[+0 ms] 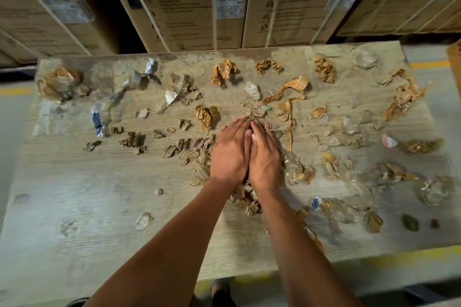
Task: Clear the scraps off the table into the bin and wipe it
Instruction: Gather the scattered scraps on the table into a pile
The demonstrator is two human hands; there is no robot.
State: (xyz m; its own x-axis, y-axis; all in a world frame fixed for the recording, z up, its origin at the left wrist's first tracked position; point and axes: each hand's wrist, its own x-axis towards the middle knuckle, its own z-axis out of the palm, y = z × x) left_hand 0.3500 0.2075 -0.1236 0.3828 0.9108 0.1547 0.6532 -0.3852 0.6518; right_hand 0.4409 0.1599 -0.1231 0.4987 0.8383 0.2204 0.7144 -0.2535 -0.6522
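Observation:
Scraps of brown paper, tape and clear plastic lie all over the pale wooden table [82, 197]. My left hand [230, 153] and my right hand [265, 159] lie side by side at the table's middle, fingers straight and palms down, pressing on a heap of crumpled brown scraps [245, 200] that shows under my wrists. A crumpled brown paper ball [207, 116] sits just beyond my left fingertips. A long strip of brown tape [289, 97] curls past my right fingertips. No bin or cloth is in view.
Tall cardboard cartons [189, 5] stand against the table's far edge. More scraps reach the right edge, such as torn tape [404, 97] and clear plastic [435, 190]. A blue and white wrapper [97, 121] lies at the left. Floor with yellow lines flanks the table.

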